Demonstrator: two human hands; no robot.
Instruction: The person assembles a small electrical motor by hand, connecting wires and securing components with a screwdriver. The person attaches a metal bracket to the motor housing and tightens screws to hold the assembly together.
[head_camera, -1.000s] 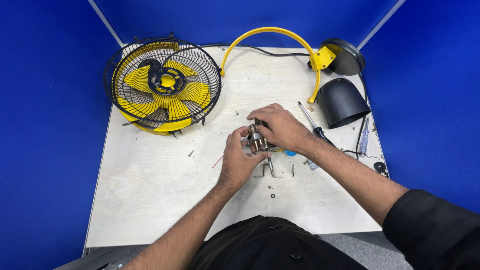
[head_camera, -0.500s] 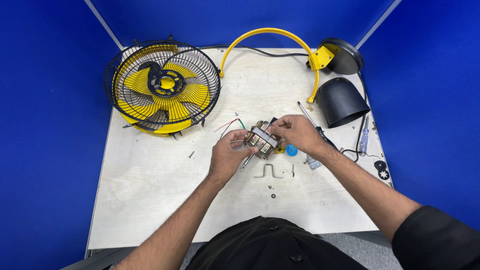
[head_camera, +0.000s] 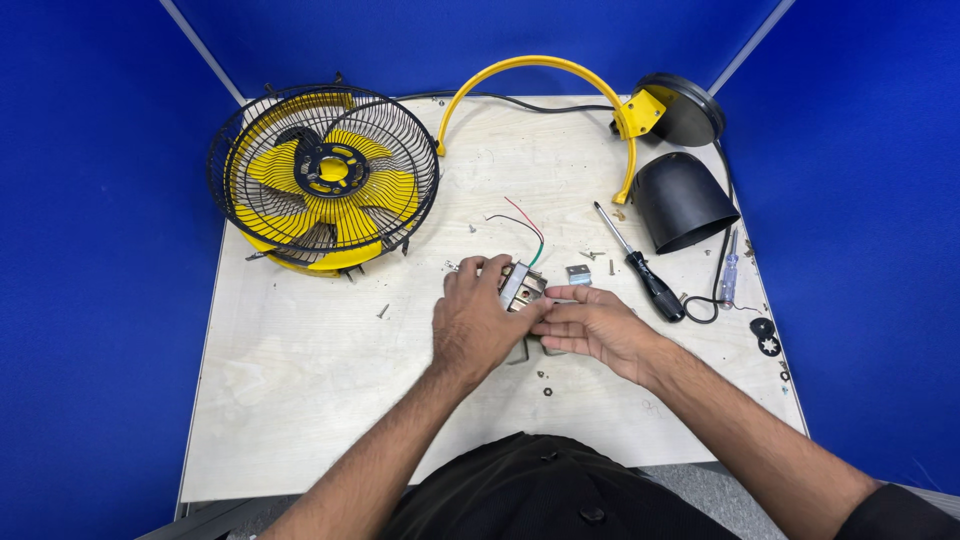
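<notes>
Item: small fan motor (head_camera: 522, 285), metal block with red, black and green wire leads (head_camera: 520, 228), at table centre, just off the plywood tabletop (head_camera: 300, 400).

Grip: left hand (head_camera: 478, 325) curled closed over the motor's left side and top; right hand (head_camera: 600, 325) with fingers extended flat, fingertips touching its right side, not wrapped around it.

Handling, judged: dense and rigid for its size, hard-edged; leads thin and easily strained. Best held by the metal body, never by the wires.

Nearby: caged yellow fan head (head_camera: 325, 180), yellow stand arch (head_camera: 545, 80), black motor cover (head_camera: 680, 203), 2 screwdrivers (head_camera: 640, 265), loose screws.
</notes>
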